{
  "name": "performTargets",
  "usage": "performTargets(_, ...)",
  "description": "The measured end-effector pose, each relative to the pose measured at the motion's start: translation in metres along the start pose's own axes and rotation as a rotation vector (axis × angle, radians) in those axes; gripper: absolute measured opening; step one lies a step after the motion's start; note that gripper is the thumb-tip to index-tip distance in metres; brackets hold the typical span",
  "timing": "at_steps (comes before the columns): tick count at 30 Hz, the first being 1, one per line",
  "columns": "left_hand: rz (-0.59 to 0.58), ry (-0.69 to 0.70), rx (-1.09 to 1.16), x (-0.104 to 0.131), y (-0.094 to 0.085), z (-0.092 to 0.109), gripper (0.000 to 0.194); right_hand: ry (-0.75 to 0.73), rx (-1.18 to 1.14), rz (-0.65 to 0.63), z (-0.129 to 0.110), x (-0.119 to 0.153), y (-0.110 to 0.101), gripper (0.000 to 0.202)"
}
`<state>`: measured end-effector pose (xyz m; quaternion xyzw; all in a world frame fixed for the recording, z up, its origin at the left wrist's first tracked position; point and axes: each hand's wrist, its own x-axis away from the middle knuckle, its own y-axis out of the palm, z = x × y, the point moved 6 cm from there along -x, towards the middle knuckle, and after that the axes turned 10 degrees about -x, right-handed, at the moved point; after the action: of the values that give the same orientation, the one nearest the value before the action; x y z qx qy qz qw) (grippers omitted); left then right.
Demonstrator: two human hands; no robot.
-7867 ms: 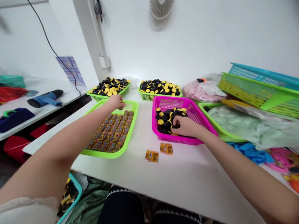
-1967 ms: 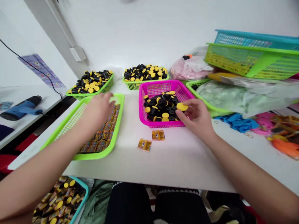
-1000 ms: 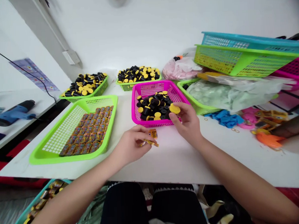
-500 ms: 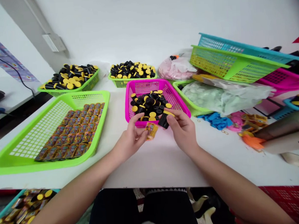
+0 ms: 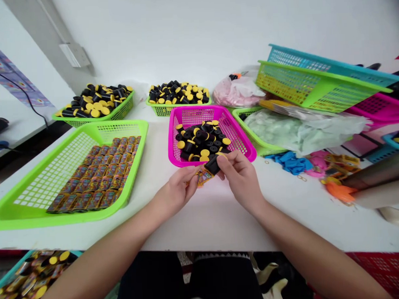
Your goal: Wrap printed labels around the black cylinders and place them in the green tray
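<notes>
Five green baskets (image 5: 319, 84) show: one at ten o'clock, one at eleven, one at twelve, two at one. Two magenta baskets (image 5: 211, 109) stand at twelve and two. One left hand (image 5: 176, 192), one right hand (image 5: 242, 178) and one held black cylinder (image 5: 211, 165) are at twelve.

On the white flat-topped table (image 5: 222, 223), a magenta rectangular plastic basket (image 5: 171, 144) sits right of a large lime-green rectangular plastic basket (image 5: 37, 220). Behind them stand 2 small lime-green rectangular plastic baskets (image 5: 120, 111) (image 5: 171, 109) (1 behind each). Black-and-yellow plastic cylinders (image 5: 202, 135) lie in the magenta basket.
</notes>
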<state>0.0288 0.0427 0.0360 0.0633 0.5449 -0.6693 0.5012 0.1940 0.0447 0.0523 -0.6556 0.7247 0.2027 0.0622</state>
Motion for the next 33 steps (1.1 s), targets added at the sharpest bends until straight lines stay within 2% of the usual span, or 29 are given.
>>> performTargets(2, 0.033, 0.011, 0.056, -0.001, -0.002, 0.003, 0.031, -0.040, 0.027, -0.022, 0.001, 0.000, 0.000, 0.035)
performTargets(4, 0.074, -0.015, 0.206, -0.002, -0.002, 0.003, 0.035, -0.108, 0.067, -0.028, 0.000, 0.001, 0.000, 0.033)
performTargets(8, 0.097, -0.174, 0.572, -0.002, -0.001, 0.000, 0.052, -0.235, 0.070, -0.130, -0.002, 0.008, 0.007, 0.026)
performTargets(11, 0.151, -0.274, 0.600, -0.003, -0.007, -0.001, 0.070, -0.287, 0.077, -0.239, -0.005, 0.015, 0.015, 0.020)
performTargets(13, 0.184, -0.284, 0.558, -0.003, -0.012, -0.001, 0.074, -0.293, 0.103, -0.280, -0.008, 0.017, 0.017, 0.017)
performTargets(16, 0.183, -0.225, 0.521, -0.003, -0.014, 0.000, 0.072, -0.176, 0.051, -0.295, -0.008, 0.012, 0.013, 0.019)
performTargets(19, 0.126, -0.121, 0.499, -0.003, -0.012, 0.003, 0.065, 0.102, -0.070, -0.341, 0.002, 0.003, 0.007, 0.034)
performTargets(21, 0.087, -0.058, 0.469, -0.001, -0.011, 0.005, 0.061, 0.227, -0.122, -0.372, 0.007, 0.000, 0.005, 0.034)
performTargets(24, 0.065, -0.070, 0.414, 0.002, -0.007, 0.002, 0.063, 0.230, -0.131, -0.326, 0.009, -0.002, 0.006, 0.034)
performTargets(27, 0.086, -0.156, 0.359, 0.004, -0.006, -0.002, 0.071, 0.109, -0.005, -0.228, 0.007, 0.000, 0.006, 0.029)
performTargets(29, 0.097, -0.263, 0.372, 0.005, -0.006, -0.004, 0.080, -0.085, 0.151, -0.181, -0.001, 0.004, 0.007, 0.025)
performTargets(32, 0.081, -0.452, 0.540, 0.003, -0.007, -0.004, 0.093, -0.449, 0.394, -0.263, -0.016, 0.017, 0.017, 0.015)
performTargets(33, 0.082, -0.493, 0.616, 0.002, -0.008, -0.003, 0.096, -0.530, 0.463, -0.325, -0.017, 0.023, 0.022, 0.025)
